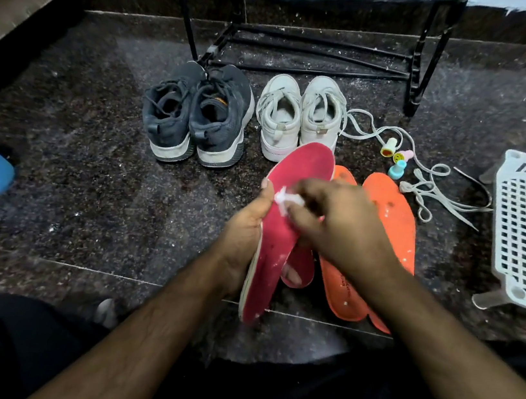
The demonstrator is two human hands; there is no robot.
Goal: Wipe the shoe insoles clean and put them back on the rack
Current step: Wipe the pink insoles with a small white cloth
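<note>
Insole (294, 183), the red one, held up off the floor at centre frame, tilted on edge with the red face turned toward the right of the picture and the pale edge showing along the left. Ran long axis from lower centre up toward the upper right, broad toe end topmost, narrow heel end lowest, just above the dark lap. Gripped along the left edge by the left hand (245, 230), thumb hooked over the rim and fingers wrapped behind. Met on the red face by the right hand (339, 227), fingers pinched on a small white wipe (283, 199) pressed against the upper half. Looked light, thin and floppy, likely to bow under rubbing unless backed from behind; best taken along the side edge near the middle, as here. Second red insole (299, 265) lay partly hidden behind the first, two orange insoles (394, 217) flat on the floor just to the right. Dark shoes (196, 112) and white shoes (300, 116) stood above centre, black rack (311, 37) at the top, not yet loaded.
</note>
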